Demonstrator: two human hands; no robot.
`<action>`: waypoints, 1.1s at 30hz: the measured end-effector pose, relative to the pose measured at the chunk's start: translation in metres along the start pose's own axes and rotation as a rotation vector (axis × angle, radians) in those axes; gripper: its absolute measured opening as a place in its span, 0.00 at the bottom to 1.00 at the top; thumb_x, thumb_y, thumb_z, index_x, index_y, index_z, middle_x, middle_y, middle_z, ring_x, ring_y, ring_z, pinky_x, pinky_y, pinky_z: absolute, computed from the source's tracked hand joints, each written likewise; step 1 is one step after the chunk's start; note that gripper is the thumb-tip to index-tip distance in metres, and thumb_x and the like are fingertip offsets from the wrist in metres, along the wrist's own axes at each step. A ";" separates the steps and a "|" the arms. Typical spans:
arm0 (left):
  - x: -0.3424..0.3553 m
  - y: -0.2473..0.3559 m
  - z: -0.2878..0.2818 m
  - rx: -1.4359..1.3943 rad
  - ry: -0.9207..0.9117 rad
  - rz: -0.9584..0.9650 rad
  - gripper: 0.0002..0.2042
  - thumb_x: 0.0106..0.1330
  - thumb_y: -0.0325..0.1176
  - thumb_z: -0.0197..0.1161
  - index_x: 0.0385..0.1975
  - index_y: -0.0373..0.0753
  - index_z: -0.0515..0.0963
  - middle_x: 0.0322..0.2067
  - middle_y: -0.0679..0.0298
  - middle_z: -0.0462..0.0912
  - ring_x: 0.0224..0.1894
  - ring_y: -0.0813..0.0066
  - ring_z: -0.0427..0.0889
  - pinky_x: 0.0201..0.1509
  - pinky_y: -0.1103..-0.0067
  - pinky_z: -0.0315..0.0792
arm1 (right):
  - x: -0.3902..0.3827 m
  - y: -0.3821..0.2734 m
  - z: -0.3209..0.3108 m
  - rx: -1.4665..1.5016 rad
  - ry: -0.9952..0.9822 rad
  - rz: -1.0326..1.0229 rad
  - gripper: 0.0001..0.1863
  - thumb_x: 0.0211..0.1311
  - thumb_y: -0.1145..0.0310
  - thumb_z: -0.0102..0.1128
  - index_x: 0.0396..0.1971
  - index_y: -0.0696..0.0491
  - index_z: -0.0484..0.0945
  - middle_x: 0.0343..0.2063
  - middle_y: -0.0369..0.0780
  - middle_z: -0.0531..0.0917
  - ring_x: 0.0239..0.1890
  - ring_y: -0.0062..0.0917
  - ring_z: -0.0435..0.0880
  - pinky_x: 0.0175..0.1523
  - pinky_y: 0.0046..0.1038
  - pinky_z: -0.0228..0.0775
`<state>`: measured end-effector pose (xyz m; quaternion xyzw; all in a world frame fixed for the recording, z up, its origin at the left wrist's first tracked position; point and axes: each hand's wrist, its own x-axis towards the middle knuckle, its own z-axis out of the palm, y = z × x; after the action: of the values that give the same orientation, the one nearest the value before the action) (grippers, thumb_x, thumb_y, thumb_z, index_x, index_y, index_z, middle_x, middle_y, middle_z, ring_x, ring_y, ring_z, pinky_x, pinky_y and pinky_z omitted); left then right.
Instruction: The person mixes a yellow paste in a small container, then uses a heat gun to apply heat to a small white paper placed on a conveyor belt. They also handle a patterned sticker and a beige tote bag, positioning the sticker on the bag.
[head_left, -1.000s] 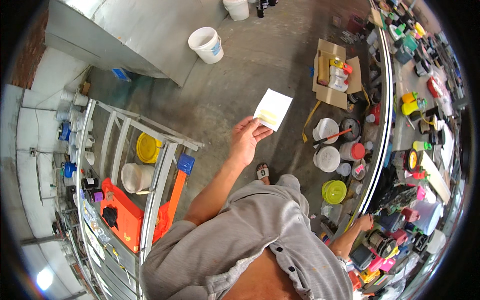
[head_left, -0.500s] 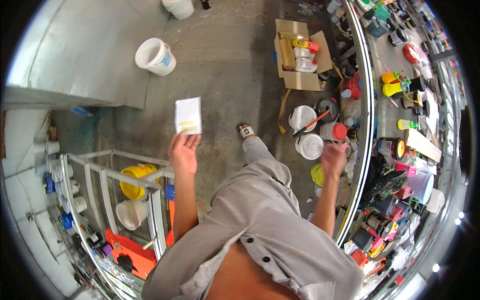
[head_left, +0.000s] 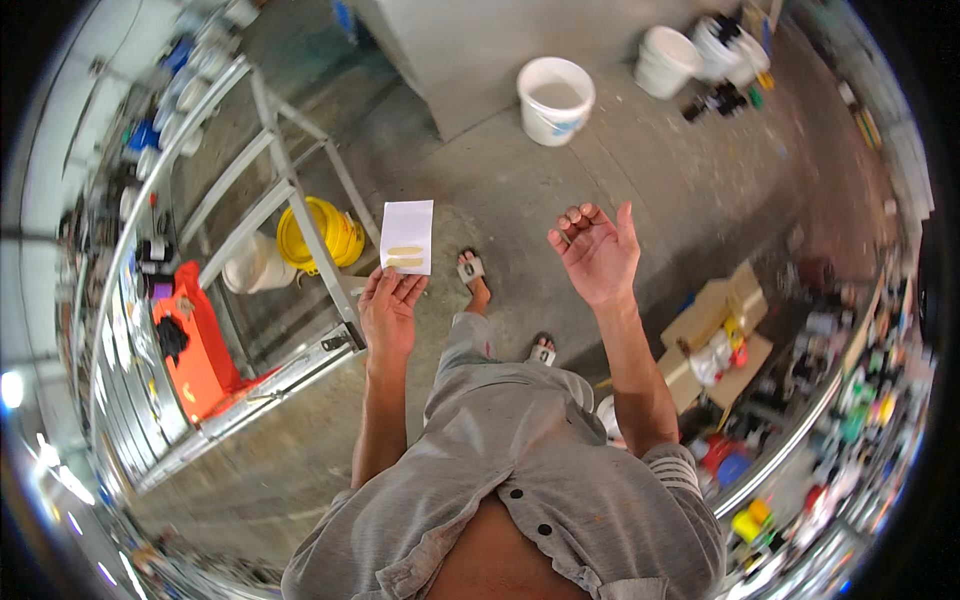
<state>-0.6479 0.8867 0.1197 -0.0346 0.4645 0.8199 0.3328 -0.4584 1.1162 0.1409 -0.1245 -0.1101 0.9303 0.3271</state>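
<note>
A small white card (head_left: 409, 226) bears two yellowish strips near its lower edge. My left hand (head_left: 391, 308) is closed on that lower edge, thumb on top and fingers behind, holding the card out in front of my legs. To the right, my right hand (head_left: 601, 254) is raised in the air, palm up, with its thumb apart and fingers partly curled. Nothing lies in that palm, and it touches nothing.
A metal frame (head_left: 283, 210) with an orange sheet (head_left: 198, 345) stands left, beside a yellow bucket (head_left: 335, 235). A white bucket (head_left: 556, 105) stands ahead near a grey block. An opened cardboard box (head_left: 745, 300) and a cluttered, metal-edged bench (head_left: 785, 450) are at right.
My body has turned left, so the box and bench have swung toward the lower right. My right hand has come away from the bench side and spread open. The left still holds the card.
</note>
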 end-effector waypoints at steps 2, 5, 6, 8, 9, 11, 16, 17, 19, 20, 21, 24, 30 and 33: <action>0.029 0.013 -0.017 -0.030 0.060 0.058 0.09 0.67 0.29 0.55 0.43 0.33 0.73 0.39 0.56 0.82 0.40 0.64 0.84 0.49 0.66 0.78 | 0.060 0.020 -0.019 -0.261 0.036 0.101 0.26 0.69 0.45 0.43 0.33 0.54 0.75 0.33 0.39 0.77 0.40 0.30 0.76 0.50 0.35 0.71; 0.090 0.022 -0.039 -0.112 0.092 0.103 0.09 0.68 0.29 0.54 0.44 0.32 0.73 0.39 0.55 0.82 0.40 0.65 0.84 0.49 0.67 0.78 | 0.142 0.064 -0.110 -1.165 0.129 0.205 0.22 0.71 0.51 0.44 0.43 0.54 0.77 0.39 0.39 0.80 0.45 0.29 0.77 0.57 0.36 0.67; 0.113 0.034 -0.039 -0.119 0.121 0.091 0.10 0.68 0.29 0.54 0.44 0.31 0.74 0.39 0.55 0.82 0.40 0.65 0.84 0.49 0.68 0.78 | 0.162 0.077 -0.121 -1.806 0.338 0.566 0.23 0.72 0.54 0.43 0.55 0.54 0.72 0.51 0.43 0.77 0.52 0.31 0.75 0.60 0.38 0.64; 0.162 0.044 -0.019 -0.156 0.116 0.028 0.10 0.68 0.29 0.54 0.44 0.31 0.74 0.38 0.55 0.82 0.39 0.65 0.84 0.49 0.68 0.78 | 0.134 0.085 -0.235 -2.129 0.493 0.638 0.32 0.69 0.50 0.46 0.66 0.53 0.59 0.63 0.46 0.66 0.60 0.37 0.70 0.60 0.39 0.64; 0.173 0.063 -0.024 -0.168 0.132 0.106 0.10 0.68 0.30 0.54 0.44 0.31 0.75 0.38 0.55 0.82 0.39 0.65 0.84 0.49 0.69 0.78 | 0.128 0.085 -0.268 -1.843 0.454 0.836 0.38 0.66 0.45 0.50 0.66 0.55 0.57 0.61 0.49 0.68 0.61 0.38 0.69 0.62 0.40 0.62; 0.196 0.094 -0.036 -0.149 0.180 0.211 0.11 0.68 0.30 0.54 0.44 0.30 0.75 0.38 0.55 0.83 0.39 0.65 0.84 0.49 0.69 0.79 | 0.129 0.099 -0.262 -1.564 0.491 1.012 0.37 0.65 0.43 0.49 0.64 0.57 0.61 0.60 0.49 0.70 0.61 0.37 0.69 0.61 0.37 0.63; 0.277 0.139 -0.054 -0.229 0.249 0.243 0.11 0.68 0.30 0.55 0.44 0.31 0.76 0.38 0.57 0.83 0.39 0.67 0.84 0.47 0.70 0.79 | 0.218 0.086 -0.153 -1.374 0.380 1.052 0.37 0.65 0.40 0.47 0.56 0.60 0.70 0.53 0.48 0.77 0.56 0.32 0.73 0.57 0.31 0.66; 0.295 0.143 -0.057 -0.253 0.252 0.228 0.10 0.68 0.30 0.55 0.43 0.31 0.76 0.38 0.57 0.83 0.39 0.67 0.84 0.47 0.70 0.79 | 0.245 0.080 -0.125 -1.355 0.339 1.065 0.37 0.65 0.39 0.47 0.54 0.61 0.72 0.50 0.47 0.79 0.52 0.30 0.76 0.55 0.31 0.67; 0.325 0.161 -0.054 -0.264 0.284 0.190 0.10 0.68 0.30 0.56 0.43 0.33 0.76 0.38 0.58 0.83 0.38 0.68 0.84 0.46 0.71 0.79 | 0.298 0.090 -0.080 -1.630 0.346 1.049 0.35 0.65 0.40 0.46 0.51 0.60 0.74 0.43 0.44 0.82 0.46 0.30 0.79 0.53 0.33 0.68; 0.344 0.164 -0.052 -0.279 0.273 0.177 0.09 0.68 0.30 0.56 0.43 0.33 0.76 0.37 0.58 0.83 0.38 0.68 0.84 0.46 0.72 0.79 | 0.319 0.096 -0.067 -1.564 0.282 1.066 0.34 0.65 0.40 0.46 0.50 0.59 0.74 0.41 0.43 0.82 0.45 0.30 0.79 0.53 0.34 0.68; 0.359 0.163 -0.055 -0.298 0.287 0.182 0.09 0.68 0.30 0.56 0.43 0.33 0.76 0.37 0.59 0.83 0.38 0.69 0.84 0.45 0.72 0.79 | 0.342 0.102 -0.054 -1.500 0.211 1.095 0.33 0.66 0.40 0.45 0.49 0.58 0.74 0.39 0.42 0.82 0.43 0.31 0.79 0.52 0.35 0.69; 0.419 0.186 -0.061 -0.360 0.277 0.219 0.10 0.68 0.31 0.56 0.43 0.34 0.77 0.36 0.60 0.83 0.37 0.71 0.84 0.42 0.75 0.78 | 0.422 0.149 -0.063 -1.432 0.155 1.173 0.29 0.64 0.42 0.49 0.43 0.56 0.76 0.35 0.41 0.82 0.38 0.29 0.78 0.45 0.35 0.68; 0.545 0.238 -0.073 -0.388 0.360 0.252 0.13 0.68 0.34 0.57 0.47 0.34 0.76 0.38 0.62 0.82 0.38 0.72 0.83 0.47 0.74 0.79 | 0.623 0.221 -0.127 -1.538 0.173 1.075 0.23 0.61 0.45 0.55 0.32 0.53 0.79 0.26 0.39 0.81 0.26 0.27 0.75 0.31 0.34 0.67; 0.602 0.275 -0.079 -0.367 0.377 0.290 0.12 0.68 0.34 0.57 0.45 0.34 0.76 0.39 0.60 0.83 0.40 0.72 0.83 0.48 0.75 0.79 | 0.776 0.289 -0.105 -1.574 0.283 0.919 0.22 0.60 0.47 0.56 0.17 0.50 0.75 0.16 0.36 0.75 0.23 0.26 0.76 0.28 0.32 0.67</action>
<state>-1.2945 1.0383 0.0580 -0.1790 0.3623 0.9083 0.1084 -1.1808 1.4025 -0.1651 -0.4549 -0.6099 0.6017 -0.2430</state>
